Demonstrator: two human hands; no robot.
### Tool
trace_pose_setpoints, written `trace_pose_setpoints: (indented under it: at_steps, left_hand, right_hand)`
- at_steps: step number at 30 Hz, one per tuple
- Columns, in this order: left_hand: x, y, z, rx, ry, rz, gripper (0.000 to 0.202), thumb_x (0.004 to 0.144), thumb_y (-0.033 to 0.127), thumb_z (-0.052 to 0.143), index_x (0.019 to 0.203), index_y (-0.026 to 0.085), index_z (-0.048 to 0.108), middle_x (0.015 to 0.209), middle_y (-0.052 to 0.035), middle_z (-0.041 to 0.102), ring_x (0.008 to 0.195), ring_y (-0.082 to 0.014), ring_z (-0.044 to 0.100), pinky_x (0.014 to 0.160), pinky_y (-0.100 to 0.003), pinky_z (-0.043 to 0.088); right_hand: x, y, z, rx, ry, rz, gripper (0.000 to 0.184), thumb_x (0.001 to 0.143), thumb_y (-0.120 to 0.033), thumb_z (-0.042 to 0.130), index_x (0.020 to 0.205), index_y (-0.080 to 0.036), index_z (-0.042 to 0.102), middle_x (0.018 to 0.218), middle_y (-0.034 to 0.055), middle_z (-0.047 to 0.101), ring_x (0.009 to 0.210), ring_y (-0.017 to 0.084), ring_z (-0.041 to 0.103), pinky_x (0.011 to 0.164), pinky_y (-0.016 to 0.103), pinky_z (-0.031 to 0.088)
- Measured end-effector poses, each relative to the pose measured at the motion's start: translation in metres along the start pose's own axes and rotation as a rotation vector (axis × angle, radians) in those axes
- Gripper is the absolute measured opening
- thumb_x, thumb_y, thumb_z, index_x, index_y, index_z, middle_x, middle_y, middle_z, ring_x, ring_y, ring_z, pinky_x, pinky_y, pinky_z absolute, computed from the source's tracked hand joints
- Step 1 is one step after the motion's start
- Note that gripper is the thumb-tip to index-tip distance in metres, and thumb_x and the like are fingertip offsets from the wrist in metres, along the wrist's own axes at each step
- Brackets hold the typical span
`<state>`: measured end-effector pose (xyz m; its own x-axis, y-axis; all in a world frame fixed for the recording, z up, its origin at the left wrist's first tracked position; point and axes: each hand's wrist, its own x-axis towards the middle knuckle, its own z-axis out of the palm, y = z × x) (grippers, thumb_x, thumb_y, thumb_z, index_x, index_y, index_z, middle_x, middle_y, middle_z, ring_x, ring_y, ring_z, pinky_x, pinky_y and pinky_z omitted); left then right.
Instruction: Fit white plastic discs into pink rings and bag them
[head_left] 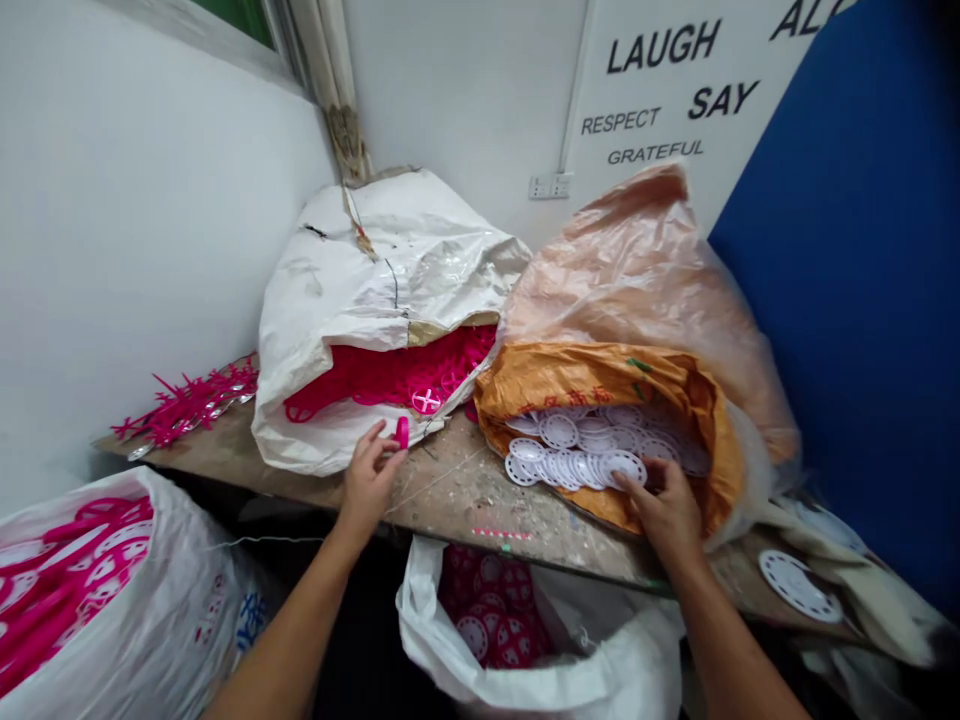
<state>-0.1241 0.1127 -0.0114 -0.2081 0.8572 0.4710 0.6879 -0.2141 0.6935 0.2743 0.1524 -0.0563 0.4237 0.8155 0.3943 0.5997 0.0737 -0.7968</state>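
Observation:
My left hand [369, 478] pinches a small pink plastic ring [403, 432] at the mouth of a white sack [352, 290] filled with pink ring parts [405, 375]. My right hand [667, 510] reaches into an orange sack [600, 375] and its fingers rest on a heap of white perforated discs [577, 450]; the fingertips are partly hidden among the discs. Both sacks lie on a worn wooden bench [465, 490].
A pile of pink plastic offcuts [191, 400] lies at the bench's left end. Below the bench stand a white bag of pink-and-white assembled pieces [495, 620] and a second bag at left [97, 590]. A loose white disc [799, 585] lies at right. A blue panel [870, 300] bounds the right side.

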Motion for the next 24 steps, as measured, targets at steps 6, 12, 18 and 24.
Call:
trace_pose_setpoints:
  at_steps: [6,12,18,24]
  left_hand:
    - [-0.082,0.077,0.025,-0.087,-0.333,0.294,0.014,0.084,0.017,0.052,0.085,0.019,0.066,0.144,-0.0127,0.036,0.129,-0.0280,0.040,0.104,-0.046,0.035]
    - [-0.105,0.117,0.048,-0.361,-0.459,0.162,0.016,0.080,0.021,0.059,0.093,0.022,0.067,0.146,-0.0106,0.036,0.127,-0.0292,0.043,0.105,-0.046,0.036]
    - [-0.111,0.138,0.064,-0.942,-0.568,-0.551,0.059,0.078,0.035,0.063,0.130,0.017,0.042,0.117,-0.0146,0.062,0.103,-0.0262,0.062,0.081,-0.038,0.054]
    - [-0.120,0.130,0.067,-0.712,-0.403,-0.405,0.046,0.085,0.045,0.050,0.119,0.015,0.056,0.123,-0.0120,0.059,0.111,-0.0258,0.057,0.086,-0.034,0.052]
  right_hand:
    - [-0.060,-0.062,-0.013,0.599,-0.317,0.236,0.033,0.071,-0.050,0.063,0.079,-0.021,0.052,0.069,-0.0015,0.055,0.062,0.014,0.052,0.059,0.027,0.045]
    - [-0.104,-0.093,-0.016,0.808,-0.711,0.294,0.033,0.070,-0.047,0.067,0.070,-0.020,0.048,0.063,-0.0036,0.057,0.058,0.012,0.052,0.058,0.025,0.044]
    - [-0.118,-0.087,-0.018,0.656,-0.477,0.077,0.023,0.077,-0.039,0.062,0.090,-0.022,0.054,0.082,0.0023,0.065,0.073,0.017,0.060,0.067,0.031,0.048]
    - [-0.126,-0.088,-0.021,0.343,-0.405,-0.258,0.024,0.084,-0.032,0.056,0.105,-0.027,0.065,0.106,0.0059,0.068,0.100,0.024,0.060,0.089,0.040,0.044]
